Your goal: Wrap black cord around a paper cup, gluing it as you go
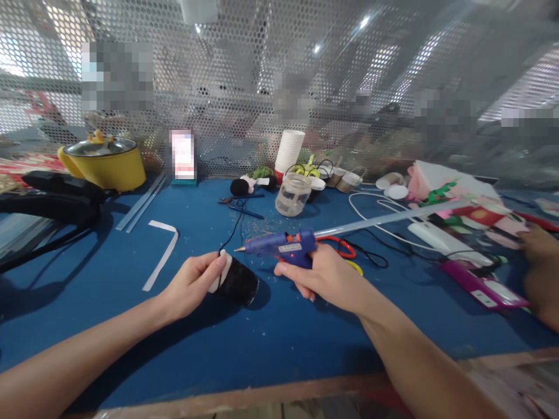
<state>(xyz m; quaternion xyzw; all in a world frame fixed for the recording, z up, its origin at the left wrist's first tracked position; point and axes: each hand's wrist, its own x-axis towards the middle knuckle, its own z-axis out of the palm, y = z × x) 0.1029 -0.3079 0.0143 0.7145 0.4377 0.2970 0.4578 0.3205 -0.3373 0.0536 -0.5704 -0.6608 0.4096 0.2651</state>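
In the head view my left hand [198, 279] is closed on a small cup [237, 282] wrapped in black cord, its white end toward my thumb. The cup lies tilted just above the table. A black strand [231, 230] runs from it to a dark ball of yarn [239, 187] farther back. My right hand [321, 273] grips a blue glue gun [279, 247] with a long clear glue stick [388, 217] out of its rear. Its metal nozzle points left, close to the cup's white end; I cannot tell whether they touch.
A blue table [288, 361] carries a clear jar [293, 195], stacked paper cups [289, 152], pliers [240, 198] and a bent white strip [163, 256]. Left stands a yellow pot [107, 166]; right lie a purple power strip [483, 285] and cables. Another person's hand [541, 273] is at the right edge.
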